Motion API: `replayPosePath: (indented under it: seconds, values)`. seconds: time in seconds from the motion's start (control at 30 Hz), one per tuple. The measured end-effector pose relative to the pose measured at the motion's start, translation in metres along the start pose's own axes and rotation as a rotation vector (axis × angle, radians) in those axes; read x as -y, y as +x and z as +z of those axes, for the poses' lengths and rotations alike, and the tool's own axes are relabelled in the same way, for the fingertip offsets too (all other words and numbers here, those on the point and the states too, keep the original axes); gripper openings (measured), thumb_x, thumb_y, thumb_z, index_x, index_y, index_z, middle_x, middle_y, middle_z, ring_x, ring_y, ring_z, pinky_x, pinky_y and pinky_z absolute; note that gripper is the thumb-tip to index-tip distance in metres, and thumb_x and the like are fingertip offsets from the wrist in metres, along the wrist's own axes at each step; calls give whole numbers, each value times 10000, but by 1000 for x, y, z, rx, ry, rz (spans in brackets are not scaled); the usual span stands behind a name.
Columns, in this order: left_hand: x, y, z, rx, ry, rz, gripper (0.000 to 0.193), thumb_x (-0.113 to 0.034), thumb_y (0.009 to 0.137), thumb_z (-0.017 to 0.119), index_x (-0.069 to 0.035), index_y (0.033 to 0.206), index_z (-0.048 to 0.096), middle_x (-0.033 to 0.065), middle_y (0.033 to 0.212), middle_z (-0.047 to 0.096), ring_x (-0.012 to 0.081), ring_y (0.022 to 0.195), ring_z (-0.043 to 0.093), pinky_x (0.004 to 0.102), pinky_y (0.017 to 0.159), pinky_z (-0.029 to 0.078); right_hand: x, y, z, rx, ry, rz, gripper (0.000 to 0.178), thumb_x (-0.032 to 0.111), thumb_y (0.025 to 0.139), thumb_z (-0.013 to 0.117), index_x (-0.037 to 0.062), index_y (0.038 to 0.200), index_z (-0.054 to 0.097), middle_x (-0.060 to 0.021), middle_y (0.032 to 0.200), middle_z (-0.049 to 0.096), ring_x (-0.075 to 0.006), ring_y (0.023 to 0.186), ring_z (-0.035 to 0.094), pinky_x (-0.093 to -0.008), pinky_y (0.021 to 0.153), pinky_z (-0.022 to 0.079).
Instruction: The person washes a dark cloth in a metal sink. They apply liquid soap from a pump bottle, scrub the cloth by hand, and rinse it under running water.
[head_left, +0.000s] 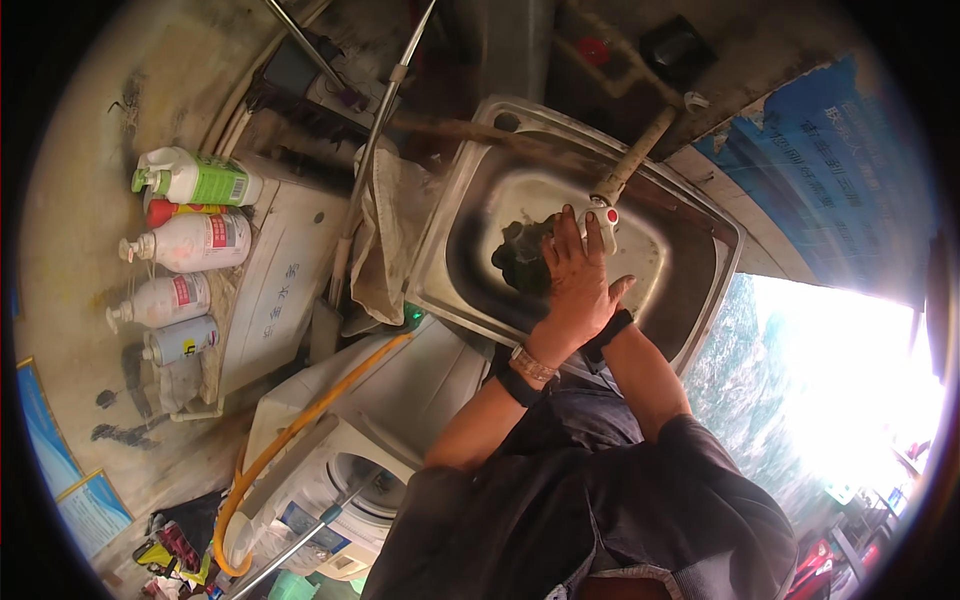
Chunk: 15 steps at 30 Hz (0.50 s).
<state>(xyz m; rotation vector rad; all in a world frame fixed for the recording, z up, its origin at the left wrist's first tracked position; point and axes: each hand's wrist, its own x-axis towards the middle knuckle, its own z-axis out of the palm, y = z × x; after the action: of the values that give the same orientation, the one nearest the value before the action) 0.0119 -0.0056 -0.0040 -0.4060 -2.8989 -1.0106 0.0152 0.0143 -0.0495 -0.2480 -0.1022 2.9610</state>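
Note:
My left hand (577, 283) is stretched out over the steel sink (432, 262), its fingers extended and lying at the white tap end with a red dot (612, 216). A watch (532, 364) and a dark band circle that wrist. My right forearm (648, 380), with a black band (608, 336) at the wrist, reaches in from the right. My right hand is mostly hidden beneath the left one, so its fingers do not show. A dark, crumpled clump (523, 257), perhaps wet cloth, lies in the basin just left of my fingers.
Several pump bottles (195, 243) stand on a ledge at the left. A metal pole (372, 150) and a hanging pale cloth (388, 235) flank the sink. An orange hose (310, 415) curves over a white washing machine (345, 520). Blue sheeting (825, 175) hangs at the right.

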Motion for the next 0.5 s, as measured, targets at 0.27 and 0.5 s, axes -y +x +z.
replayPosePath:
  seconds: [0.27, 0.5]
  values:
    - [105, -25, 23, -409, -1147, -1135, 395, -376, 958, 509, -33, 1152, 544, 119, 1088, 567, 221, 967, 562, 344, 821, 451, 13, 71, -101, -446, -209, 571, 401, 161, 870, 612, 37, 1240, 524, -143, 1222, 583, -300, 1140, 549, -449, 1028, 411]
    - [139, -29, 56, -89, -1837, -1130, 539, -546, 936, 479, -111, 1248, 540, 49, 1182, 612, 211, 1034, 592, 397, 839, 471, 5, 58, -114, -300, -14, 683, 365, 146, 892, 591, 43, 1239, 541, -144, 1227, 596, -302, 1140, 564, -449, 1024, 427]
